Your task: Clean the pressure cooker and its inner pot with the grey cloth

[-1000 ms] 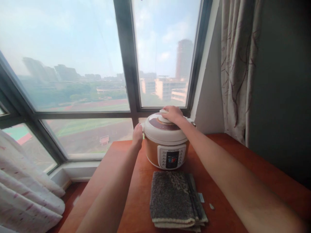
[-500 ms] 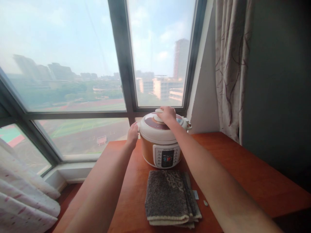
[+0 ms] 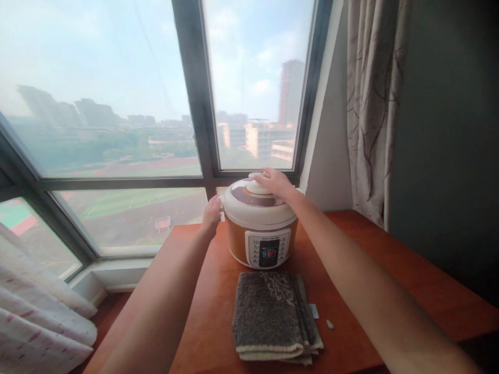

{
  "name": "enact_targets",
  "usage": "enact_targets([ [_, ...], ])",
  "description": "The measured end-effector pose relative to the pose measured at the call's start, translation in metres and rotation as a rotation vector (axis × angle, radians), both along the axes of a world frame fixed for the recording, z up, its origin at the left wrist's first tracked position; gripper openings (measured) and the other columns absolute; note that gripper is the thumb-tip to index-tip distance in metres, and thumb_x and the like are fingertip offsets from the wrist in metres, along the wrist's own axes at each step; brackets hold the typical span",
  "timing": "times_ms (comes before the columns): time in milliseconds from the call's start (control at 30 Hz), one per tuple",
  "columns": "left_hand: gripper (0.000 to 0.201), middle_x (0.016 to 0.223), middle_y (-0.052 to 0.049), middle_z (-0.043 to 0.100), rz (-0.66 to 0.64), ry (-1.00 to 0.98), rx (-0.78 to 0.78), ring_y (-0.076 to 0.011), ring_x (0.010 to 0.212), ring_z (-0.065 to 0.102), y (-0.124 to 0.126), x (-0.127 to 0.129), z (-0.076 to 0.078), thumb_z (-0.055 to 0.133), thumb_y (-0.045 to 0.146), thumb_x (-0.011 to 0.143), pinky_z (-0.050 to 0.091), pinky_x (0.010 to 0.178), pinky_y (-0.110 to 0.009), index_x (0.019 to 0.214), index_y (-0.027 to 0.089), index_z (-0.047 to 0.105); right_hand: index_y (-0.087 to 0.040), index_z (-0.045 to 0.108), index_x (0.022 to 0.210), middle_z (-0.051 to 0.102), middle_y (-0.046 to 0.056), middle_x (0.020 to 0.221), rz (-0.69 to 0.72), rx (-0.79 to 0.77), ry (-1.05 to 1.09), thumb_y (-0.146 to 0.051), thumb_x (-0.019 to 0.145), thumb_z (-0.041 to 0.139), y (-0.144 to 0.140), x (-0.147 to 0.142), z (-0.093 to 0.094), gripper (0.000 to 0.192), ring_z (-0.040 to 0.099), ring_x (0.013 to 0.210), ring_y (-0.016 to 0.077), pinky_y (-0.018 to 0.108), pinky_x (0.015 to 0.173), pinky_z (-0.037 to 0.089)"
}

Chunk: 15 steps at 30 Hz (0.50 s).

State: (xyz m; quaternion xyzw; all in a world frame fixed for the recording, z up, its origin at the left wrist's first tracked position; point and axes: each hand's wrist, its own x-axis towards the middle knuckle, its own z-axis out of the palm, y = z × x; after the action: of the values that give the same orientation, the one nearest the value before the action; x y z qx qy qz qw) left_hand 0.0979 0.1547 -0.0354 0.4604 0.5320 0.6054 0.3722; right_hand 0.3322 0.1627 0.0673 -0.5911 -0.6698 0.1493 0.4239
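A white and brown electric pressure cooker [image 3: 237, 239] stands upright on the table, its control panel facing me. Its lid [image 3: 244, 197] is seated on top. My left hand [image 3: 211, 213] is closed at the side handle on the cooker's left, its fingers partly hidden behind the rim. On top, my right hand [image 3: 276, 184] holds the lid knob [image 3: 254, 182], thumb and fingers around its right side. My right wrist and forearm cover the cooker's right edge. In front of the cooker lies a folded dark grey towel [image 3: 267, 311], touched by neither hand.
The reddish wooden table [image 3: 210, 306] reaches toward the windows. A small pale object [image 3: 330, 324] lies right of the towel. Window frames [image 3: 206, 93] rise close behind the cooker. Curtains hang at the right [image 3: 370, 114] and lower left [image 3: 42, 322].
My right hand and forearm have shifted to the right, the wrist turning and more of the lid knob showing. My left hand has stayed at the side handle.
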Motion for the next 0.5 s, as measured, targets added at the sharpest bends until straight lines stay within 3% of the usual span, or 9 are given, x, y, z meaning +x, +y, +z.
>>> enact_targets([
  [133,0.030,0.090,-0.004,0.067,-0.021,-0.028,-0.069,-0.0175,0.079,0.065,-0.013,-0.015,0.004,0.062,0.046,0.079,0.050,0.069,-0.028,0.094,0.020,0.061,-0.020,0.063,0.123,0.067,0.009,0.127,-0.174,-0.033,0.273,-0.052,0.091,0.053,-0.004,0.064,-0.024,0.047,0.059,0.116,0.0248,0.033,0.095,0.044],
  [233,0.033,0.076,-0.005,0.067,-0.059,-0.046,-0.123,-0.0164,0.065,0.064,-0.025,-0.027,0.008,0.064,0.049,0.078,0.048,0.061,-0.027,0.083,0.017,0.060,-0.019,0.065,0.102,0.072,0.010,0.104,-0.262,-0.138,0.486,-0.050,0.092,0.054,-0.013,0.102,-0.056,0.034,0.066,0.098,0.0234,0.030,0.079,0.050],
  [367,0.033,0.064,-0.003,0.065,-0.163,-0.066,-0.154,-0.0132,0.052,0.060,-0.035,-0.029,0.015,0.069,0.046,0.077,0.043,0.051,-0.022,0.077,0.014,0.061,-0.019,0.057,0.086,0.067,0.006,0.075,-0.187,-0.302,0.783,-0.043,0.099,0.044,-0.031,0.113,-0.088,0.030,0.064,0.062,0.0153,0.023,0.054,0.049],
  [500,0.029,0.069,-0.004,0.067,-0.223,-0.144,-0.144,-0.0128,0.059,0.065,-0.037,-0.021,0.016,0.070,0.041,0.079,0.046,0.054,-0.020,0.080,0.014,0.062,-0.019,0.054,0.087,0.065,0.004,0.072,-0.085,-0.318,1.029,-0.036,0.101,0.039,-0.039,0.106,-0.091,0.027,0.063,0.058,0.0107,0.017,0.052,0.051],
])
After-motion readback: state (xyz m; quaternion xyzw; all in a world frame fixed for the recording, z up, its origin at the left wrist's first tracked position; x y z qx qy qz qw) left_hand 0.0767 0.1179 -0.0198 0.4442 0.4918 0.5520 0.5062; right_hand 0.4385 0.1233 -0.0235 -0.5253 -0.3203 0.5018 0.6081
